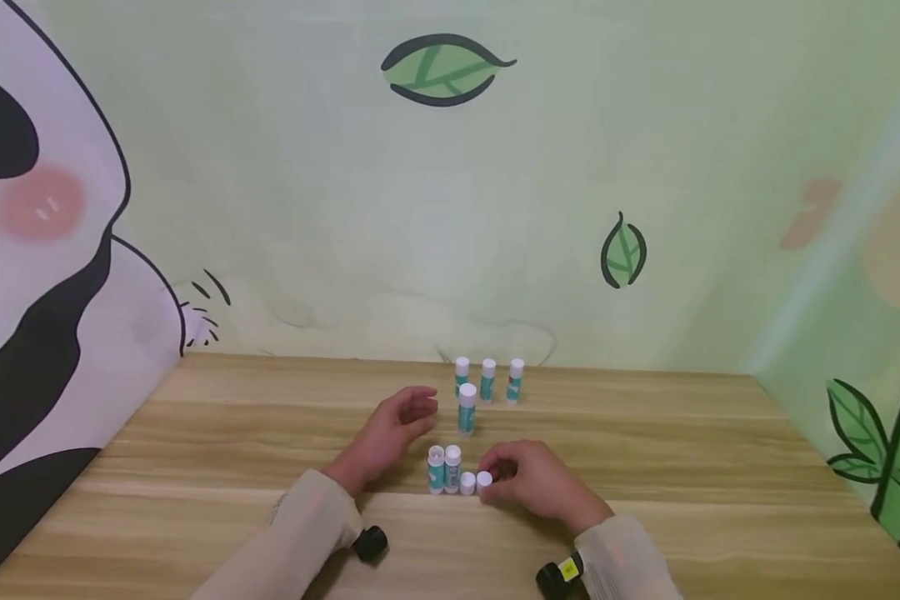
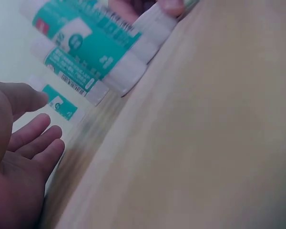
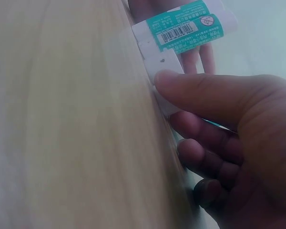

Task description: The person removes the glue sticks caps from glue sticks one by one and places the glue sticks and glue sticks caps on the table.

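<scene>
Two uncapped glue sticks, a left one [image 1: 437, 473] and a right one [image 1: 453, 473], stand upright side by side on the table. Just right of them sit two white caps in the same row, an inner cap [image 1: 467, 483] and an outer cap [image 1: 484, 481]. My right hand [image 1: 536, 483] pinches the outer cap, with the thumb [image 3: 195, 88] on its near side in the right wrist view. Farther back stands a capped glue stick [image 1: 467, 414]. Left of it my left hand [image 1: 390, 429] hovers with loosely bent fingers, apart from the sticks and holding nothing.
Three more capped glue sticks stand at the back of the wooden table [image 1: 270, 417]: a left one [image 1: 462, 369], partly hidden, a middle one [image 1: 488, 385] and a right one [image 1: 515, 385]. Behind the table rises a printed wall [image 1: 307, 167].
</scene>
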Motion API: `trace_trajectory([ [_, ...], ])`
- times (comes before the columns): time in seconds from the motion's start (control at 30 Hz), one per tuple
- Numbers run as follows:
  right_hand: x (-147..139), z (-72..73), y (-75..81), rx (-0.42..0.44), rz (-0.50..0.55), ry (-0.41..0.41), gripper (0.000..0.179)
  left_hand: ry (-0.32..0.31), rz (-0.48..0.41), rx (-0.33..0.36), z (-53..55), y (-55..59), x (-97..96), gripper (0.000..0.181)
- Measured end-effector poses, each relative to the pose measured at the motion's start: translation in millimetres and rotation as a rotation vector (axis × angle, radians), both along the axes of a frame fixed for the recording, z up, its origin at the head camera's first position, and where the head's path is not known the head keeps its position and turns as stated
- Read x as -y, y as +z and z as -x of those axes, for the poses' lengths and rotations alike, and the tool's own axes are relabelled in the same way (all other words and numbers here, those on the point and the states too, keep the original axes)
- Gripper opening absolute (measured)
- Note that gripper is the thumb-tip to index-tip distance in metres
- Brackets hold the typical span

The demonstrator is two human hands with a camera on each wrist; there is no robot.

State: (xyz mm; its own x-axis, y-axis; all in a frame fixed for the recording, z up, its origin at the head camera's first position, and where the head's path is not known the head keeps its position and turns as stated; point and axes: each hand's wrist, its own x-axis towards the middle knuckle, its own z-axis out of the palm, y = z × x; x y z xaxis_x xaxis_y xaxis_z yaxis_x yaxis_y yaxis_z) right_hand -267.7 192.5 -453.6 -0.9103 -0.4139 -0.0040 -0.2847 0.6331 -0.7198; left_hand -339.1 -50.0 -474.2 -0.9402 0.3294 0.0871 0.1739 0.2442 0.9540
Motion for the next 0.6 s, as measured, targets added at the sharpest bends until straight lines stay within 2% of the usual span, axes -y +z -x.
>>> trace_trajectory([
  [0.13, 0, 0.0, 1.8, -0.005, -0.003, -0.001, 0.018, -0.009, -0.001, 0.017, 11.9, 2.2, -6.2, 0.046],
  [0.3, -2, 1.5, 1.8, -0.016, 0.010, -0.003, 0.018, -0.010, 0.016, 0.005, 26.6, 4.0, -15.4, 0.046],
  [0.5, -1, 1.6, 0.4, 0.011, 0.025, -0.009, 0.018, -0.010, 0.003, -0.035, 39.9, 2.8, -24.8, 0.044],
  [0.6, -1, 1.3, 0.8, 0.014, 0.027, -0.009, 0.017, -0.016, -0.002, -0.021, 44.6, 3.1, -29.4, 0.045],
])
